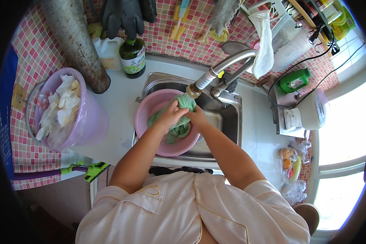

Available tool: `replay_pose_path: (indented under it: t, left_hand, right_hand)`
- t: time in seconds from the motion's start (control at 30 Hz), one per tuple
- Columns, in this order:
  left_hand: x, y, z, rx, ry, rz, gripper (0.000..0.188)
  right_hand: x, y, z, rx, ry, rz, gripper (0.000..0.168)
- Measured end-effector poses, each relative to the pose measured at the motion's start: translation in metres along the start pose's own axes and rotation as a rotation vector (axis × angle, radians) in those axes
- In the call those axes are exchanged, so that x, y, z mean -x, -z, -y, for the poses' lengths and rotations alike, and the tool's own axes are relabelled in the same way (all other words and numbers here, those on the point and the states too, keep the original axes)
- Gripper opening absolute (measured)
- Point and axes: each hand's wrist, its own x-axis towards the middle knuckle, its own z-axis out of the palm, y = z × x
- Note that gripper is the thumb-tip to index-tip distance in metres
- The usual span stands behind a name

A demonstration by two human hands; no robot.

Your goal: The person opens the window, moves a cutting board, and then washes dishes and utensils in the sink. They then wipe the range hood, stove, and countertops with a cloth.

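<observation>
Both of my hands grip a wet-looking green cloth [180, 129] over a pink plastic basin [146, 107]. My left hand [172, 114] holds it from the left, and my right hand [197, 117] from the right, the two nearly meeting. Part of the cloth hangs down into the basin, and its upper end sits right under the faucet's nozzle [194, 90]. Whether water is running is hard to make out. The basin rests in the left part of a stainless steel sink [228, 122]. Some of my fingers are hidden behind the cloth.
A lilac waste bin [91, 122] full of crumpled paper stands left on the counter, beside a rusty pipe [79, 45]. Behind the sink are a green bottle [133, 58] and a white jug [109, 52]. The curved metal faucet [235, 62] arches over the sink. Bagged produce [289, 164] lies right.
</observation>
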Motion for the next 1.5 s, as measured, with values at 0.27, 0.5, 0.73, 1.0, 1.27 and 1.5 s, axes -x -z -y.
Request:
replay_pose_path:
  t: [0.27, 0.5, 0.73, 1.0, 1.27, 1.5]
  left_hand:
    - [0.012, 0.061, 0.055, -0.197, 0.072, -0.345, 0.047]
    - [-0.014, 0.04, 0.051, -0.49, -0.311, -0.067, 0.05]
    - [-0.036, 0.042, 0.033, -0.463, -0.277, -0.274, 0.033]
    - [-0.028, 0.031, 0.023, -0.447, -0.26, -0.18, 0.042]
    - [-0.01, 0.035, 0.028, 0.526, 0.583, -0.268, 0.063]
    - [-0.046, 0.046, 0.081, 0.808, 0.454, -0.328, 0.039]
  right_hand:
    - [0.001, 0.02, 0.041, -0.242, -0.028, 0.161, 0.047]
    - [0.005, 0.017, 0.044, -0.402, -0.07, 0.242, 0.051]
    - [-0.004, 0.037, 0.018, 0.153, 0.103, 0.009, 0.065]
    - [-0.016, 0.016, 0.015, -0.188, -0.095, 0.147, 0.063]
    - [0.004, 0.013, 0.03, -1.036, -0.169, 0.23, 0.045]
    - [0.04, 0.016, 0.033, -1.229, -0.183, 0.36, 0.053]
